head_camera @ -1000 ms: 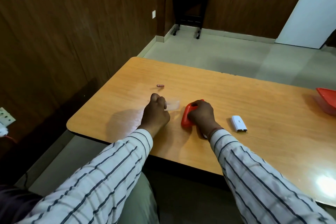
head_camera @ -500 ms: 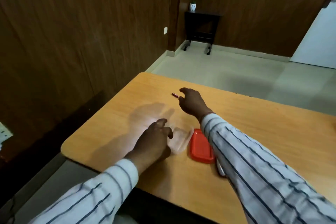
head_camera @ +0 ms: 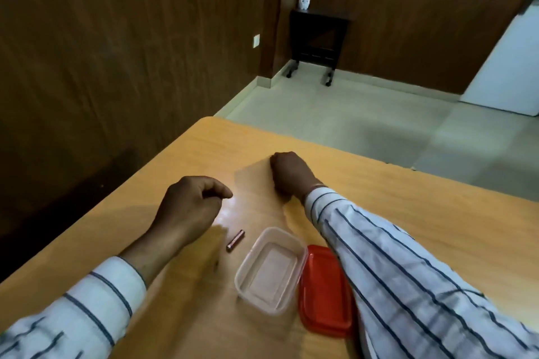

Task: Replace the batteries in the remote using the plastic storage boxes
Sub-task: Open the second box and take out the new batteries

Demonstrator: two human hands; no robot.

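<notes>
Plainly, the left hand [head_camera: 189, 210] curled loosely, pinching nothing; right hand [head_camera: 291, 175] fisted, contents hidden. The battery [head_camera: 235, 240] lay just below the left fingers [head_camera: 221, 194]: light, rigid, slippery; best pinched mid-barrel.

No words, brands or numbers can be read anywhere in the frame. The battery [head_camera: 235, 240] at lower centre carries no print that can be made out, the clear box [head_camera: 271, 270] and red lid [head_camera: 325, 293] beside it are plain, and the wall plates in the upper part show no marking
</notes>
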